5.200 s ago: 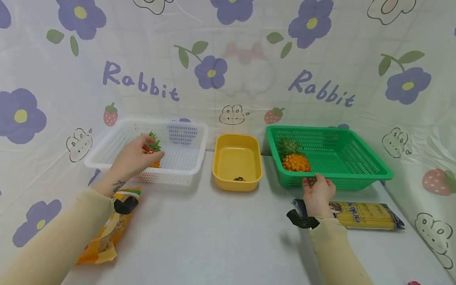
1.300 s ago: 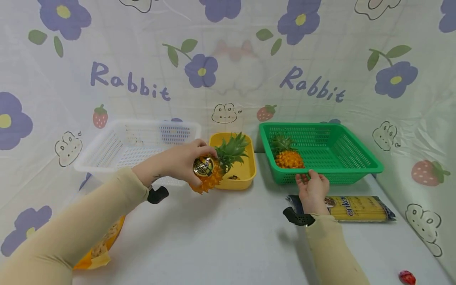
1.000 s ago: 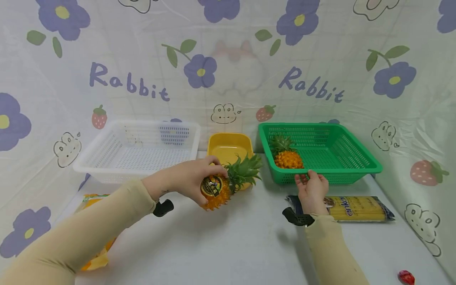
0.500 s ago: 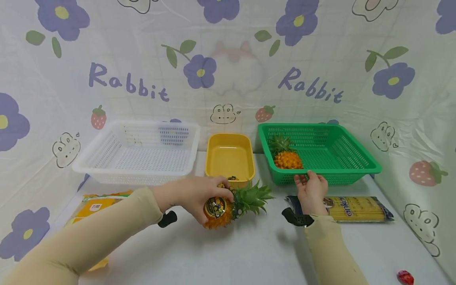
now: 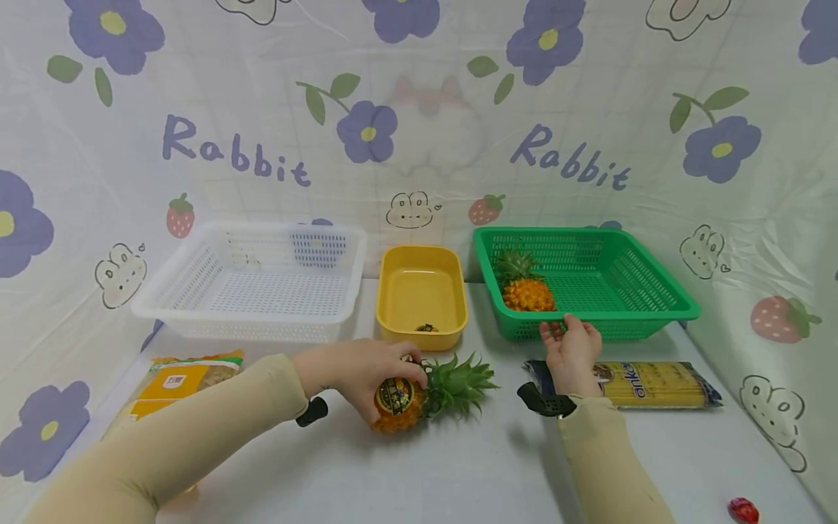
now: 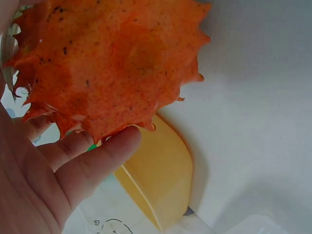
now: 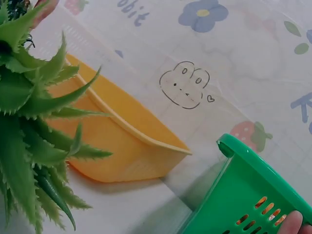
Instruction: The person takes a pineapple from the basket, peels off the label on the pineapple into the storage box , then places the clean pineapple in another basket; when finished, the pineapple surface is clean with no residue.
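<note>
My left hand (image 5: pixel 366 372) grips a small orange pineapple (image 5: pixel 402 416) from its left side, over the table in front of the yellow tub (image 5: pixel 422 336). The fruit lies on its side, its green crown pointing right and a dark round label facing up. Up close in the left wrist view, its skin is spiky. At the green basket (image 5: pixel 628 329), my right hand (image 5: pixel 574 354) holds the front rim with curled fingers. A second pineapple (image 5: pixel 529 295) lies inside that basket at the left. Green leaves (image 7: pixel 34 112) of the held pineapple fill the left of the right wrist view.
A white basket (image 5: pixel 249 325) stands at the back left. My left forearm partly covers an orange food bag (image 5: pixel 173 382). Behind my right wrist lies a pack of spaghetti (image 5: pixel 661 384). A small red item (image 5: pixel 744 509) is near the front right; a patterned curtain (image 5: pixel 419 109) closes the back.
My left hand has carried the pineapple out of the white basket, rightward past the yellow tub, then down toward the table in front of it. My right hand has stayed at the green basket's rim.
</note>
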Demonstrator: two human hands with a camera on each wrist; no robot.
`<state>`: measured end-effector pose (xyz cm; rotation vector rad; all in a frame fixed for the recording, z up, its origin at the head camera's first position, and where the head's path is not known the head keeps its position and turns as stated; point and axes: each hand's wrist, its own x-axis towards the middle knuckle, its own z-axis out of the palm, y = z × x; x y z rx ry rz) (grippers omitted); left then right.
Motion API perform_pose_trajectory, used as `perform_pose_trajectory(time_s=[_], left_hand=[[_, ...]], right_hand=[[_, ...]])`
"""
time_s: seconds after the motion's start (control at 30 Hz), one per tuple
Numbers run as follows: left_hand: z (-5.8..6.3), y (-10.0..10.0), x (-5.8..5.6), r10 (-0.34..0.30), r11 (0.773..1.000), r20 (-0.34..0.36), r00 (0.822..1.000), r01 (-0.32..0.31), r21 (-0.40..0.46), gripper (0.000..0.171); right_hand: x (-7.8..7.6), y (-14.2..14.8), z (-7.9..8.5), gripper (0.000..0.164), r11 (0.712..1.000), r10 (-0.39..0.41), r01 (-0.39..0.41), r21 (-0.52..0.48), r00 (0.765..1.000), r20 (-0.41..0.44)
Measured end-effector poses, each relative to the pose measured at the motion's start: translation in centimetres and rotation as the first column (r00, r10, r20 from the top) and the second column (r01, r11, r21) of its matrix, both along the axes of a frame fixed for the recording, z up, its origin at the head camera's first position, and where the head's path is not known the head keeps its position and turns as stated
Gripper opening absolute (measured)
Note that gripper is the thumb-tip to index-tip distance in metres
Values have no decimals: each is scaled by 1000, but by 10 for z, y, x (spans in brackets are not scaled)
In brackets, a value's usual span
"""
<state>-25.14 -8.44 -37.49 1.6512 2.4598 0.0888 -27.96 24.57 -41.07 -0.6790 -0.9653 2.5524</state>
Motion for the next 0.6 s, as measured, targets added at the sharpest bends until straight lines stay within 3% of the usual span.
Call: perform_pose_trajectory(time_s=[0.17,0.27,0.3,0.37,0.4,0.43,0.47,0.5,0.53,0.6], left_hand=[[-1,0,-1,16,1000,16,1000,-16,1,75],[-1,0,-1,29,1000,29,999,-29,-5,76],[-2,0,-2,33,999,34,999,-33,-5,76],[-2,0,-2,43,999,44,998,-42,-5,76],[-2,0,-2,48,999,49,998,-48,-5,76],[-1,0,-2,53,999,52,997,-52,-6,76],[-1,0,-1,57,998,56,997,-56,-8,76],[-1,0,-1,60,998,58,997,-59,-10,76],[0,0,-1,63,998,59,996,-62,-12,76],[0,0,0,68,998,65,996,-67,-15,76]], right_hand=[[4,-2,7,16,998,12,-9,-68,999,47],[15,-14,20,37,995,13,-1,-95,992,122],[19,-20,25,35,997,20,-10,-81,992,123],[26,-34,31,26,997,59,-63,54,995,82],[29,-42,33,18,979,101,-106,173,994,41],[31,-49,33,13,939,162,-151,310,987,-10],[33,-55,33,11,869,245,-192,456,968,-58],[34,-60,31,13,753,341,-216,621,936,-89],[35,-64,30,20,595,431,-214,775,899,-82],[37,-71,27,36,250,597,-151,956,802,-29]])
